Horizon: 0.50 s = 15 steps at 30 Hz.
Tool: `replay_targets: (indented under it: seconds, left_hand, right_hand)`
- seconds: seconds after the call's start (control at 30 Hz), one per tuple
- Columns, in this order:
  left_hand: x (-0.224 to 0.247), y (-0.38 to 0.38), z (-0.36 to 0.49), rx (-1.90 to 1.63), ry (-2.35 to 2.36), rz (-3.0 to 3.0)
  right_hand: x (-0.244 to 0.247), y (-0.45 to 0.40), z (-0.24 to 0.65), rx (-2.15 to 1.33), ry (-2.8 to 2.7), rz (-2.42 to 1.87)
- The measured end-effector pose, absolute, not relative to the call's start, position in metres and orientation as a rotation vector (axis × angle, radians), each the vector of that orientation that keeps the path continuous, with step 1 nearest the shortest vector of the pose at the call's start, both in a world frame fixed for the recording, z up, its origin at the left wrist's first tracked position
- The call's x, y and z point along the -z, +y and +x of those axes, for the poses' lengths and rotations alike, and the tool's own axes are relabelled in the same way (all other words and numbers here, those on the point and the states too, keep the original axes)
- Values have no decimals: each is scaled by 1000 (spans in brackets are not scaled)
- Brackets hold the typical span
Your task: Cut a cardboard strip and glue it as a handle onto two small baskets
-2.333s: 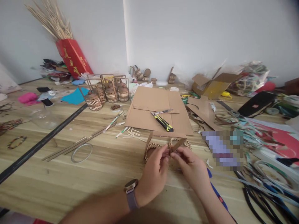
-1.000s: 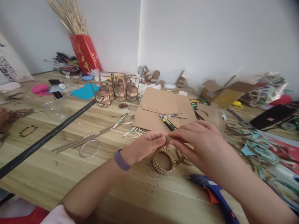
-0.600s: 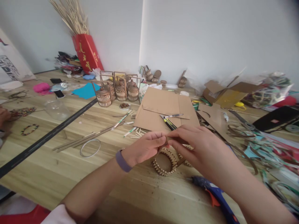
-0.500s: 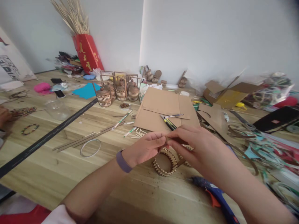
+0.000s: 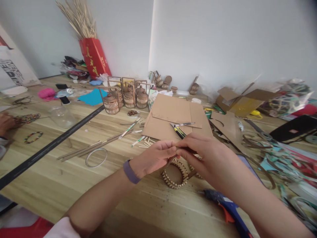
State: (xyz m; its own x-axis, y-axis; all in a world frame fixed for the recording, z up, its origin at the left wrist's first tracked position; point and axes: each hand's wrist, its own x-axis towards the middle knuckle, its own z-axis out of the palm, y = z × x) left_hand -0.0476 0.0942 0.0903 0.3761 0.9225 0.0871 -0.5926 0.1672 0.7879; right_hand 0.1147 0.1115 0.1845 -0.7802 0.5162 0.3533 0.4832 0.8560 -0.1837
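Note:
My left hand (image 5: 154,158) and my right hand (image 5: 210,157) meet in front of me, fingertips pinched together. Between them is a thin brown strip (image 5: 171,161), mostly hidden by the fingers. Just below lies a round slatted ring (image 5: 184,173) of pale and brown pieces. A second slatted ring shows only in part under my right hand. A blue glue gun (image 5: 229,206) with an orange trigger rests below my right forearm. Beyond the hands, a yellow-and-black utility knife (image 5: 179,132) and a pen (image 5: 185,124) lie on cardboard (image 5: 158,127).
Several small lidded baskets (image 5: 111,105) with tall handles stand behind. A metal hoop (image 5: 86,160) and brown strips (image 5: 81,152) lie left. Another person's hand (image 5: 6,124) is at the far left, by beaded cords. Scraps (image 5: 284,165) and a black speaker (image 5: 292,127) crowd the right.
My fingers have shifted slightly around the strip, and less of it shows between the hands. The other person's hand has come further into view at the left.

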Motion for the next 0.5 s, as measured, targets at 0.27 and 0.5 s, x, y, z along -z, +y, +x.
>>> replay_targets:
  seconds: [0.27,0.5]
  left_hand:
    - [-94,93,-48,-1168,471,841]
    - [-97,91,-45,-1216,482,771]
  right_hand:
    - [-180,114,117,-65,-2642,-716]
    - [-181,113,119,-74,-2578,-711]
